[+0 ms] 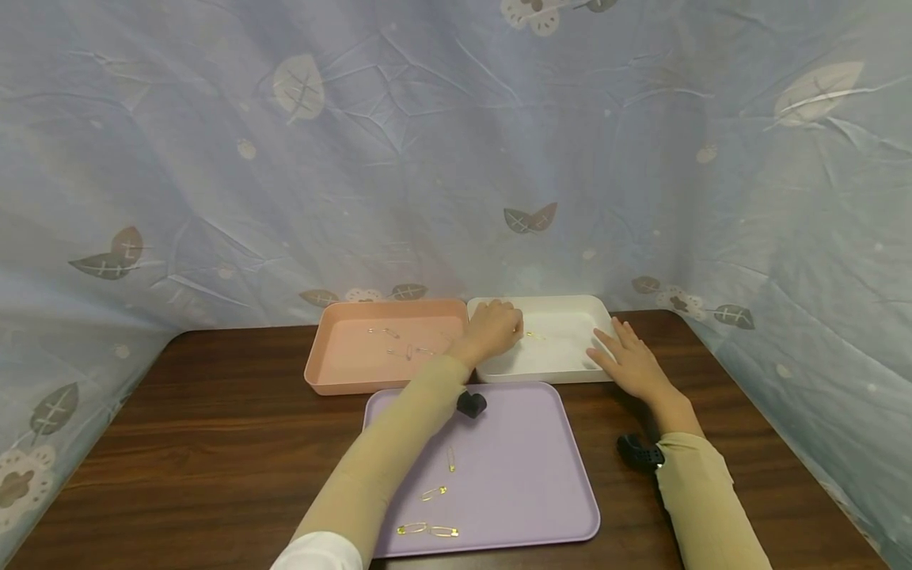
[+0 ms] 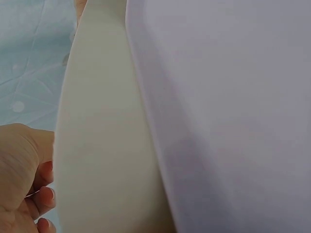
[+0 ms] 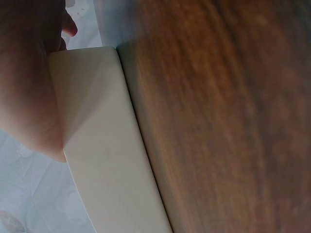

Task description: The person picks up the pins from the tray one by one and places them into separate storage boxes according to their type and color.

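White tray (image 1: 563,360) holds one safety pin (image 1: 533,336) (left hand's (image 1: 493,328) curled grip above it, contents unclear); right hand (image 1: 630,362) spread on rim.

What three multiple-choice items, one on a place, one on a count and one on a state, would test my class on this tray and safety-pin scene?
1. Where is the left hand?
A. over the white tray
B. on the purple tray
C. off the table

2. How many trays are on the table?
A. two
B. three
C. four

3. How does the right hand lie?
A. clenched in a fist
B. fingers straight, resting on the white tray's right rim
C. raised high in the air

Answers:
1 A, the left hand reaches across the white tray's left end.
2 B, the pink tray, the white tray and the purple tray are the only trays.
3 B, the head view shows the fingers flat on the rim.
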### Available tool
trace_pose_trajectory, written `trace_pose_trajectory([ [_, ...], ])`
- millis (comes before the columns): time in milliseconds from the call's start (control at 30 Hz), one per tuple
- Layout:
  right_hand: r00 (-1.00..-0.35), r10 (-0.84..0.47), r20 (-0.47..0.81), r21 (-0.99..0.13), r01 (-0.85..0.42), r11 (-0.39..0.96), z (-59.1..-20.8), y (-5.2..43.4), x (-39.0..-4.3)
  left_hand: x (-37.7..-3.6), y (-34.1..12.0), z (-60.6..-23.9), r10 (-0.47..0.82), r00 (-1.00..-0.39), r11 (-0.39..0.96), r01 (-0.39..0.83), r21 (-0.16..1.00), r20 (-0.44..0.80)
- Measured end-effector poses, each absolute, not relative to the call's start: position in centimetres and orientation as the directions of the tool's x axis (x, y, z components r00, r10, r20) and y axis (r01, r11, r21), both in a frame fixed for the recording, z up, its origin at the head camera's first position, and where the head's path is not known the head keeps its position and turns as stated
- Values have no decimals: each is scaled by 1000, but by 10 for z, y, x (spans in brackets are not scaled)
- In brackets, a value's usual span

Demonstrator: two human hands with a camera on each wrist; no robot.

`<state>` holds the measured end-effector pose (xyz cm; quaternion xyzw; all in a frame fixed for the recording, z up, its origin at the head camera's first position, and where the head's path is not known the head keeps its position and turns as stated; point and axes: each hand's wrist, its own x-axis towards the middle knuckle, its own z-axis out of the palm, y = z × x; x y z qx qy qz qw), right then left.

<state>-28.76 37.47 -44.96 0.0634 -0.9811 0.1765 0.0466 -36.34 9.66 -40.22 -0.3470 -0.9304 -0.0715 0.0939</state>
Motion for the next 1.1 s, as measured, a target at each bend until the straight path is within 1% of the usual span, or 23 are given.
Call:
trace_pose_trajectory([
  [467, -986, -119, 113, -342, -151, 927, -446, 372, -285, -361, 85, -394, 655, -705, 731, 682, 9, 272],
  [700, -988, -116, 105, -344, -145, 928, -446, 372, -286, -347, 67, -384, 680, -676, 700, 714, 22, 285],
  [933, -988, -116, 103, -350, -145, 925, -447, 372, -287, -329, 46, -379, 708, -634, 665, 747, 11, 312],
  [1100, -988, -116, 107, -349, -146, 926, -446, 371, -286, -318, 30, -379, 714, -629, 653, 757, 33, 308],
])
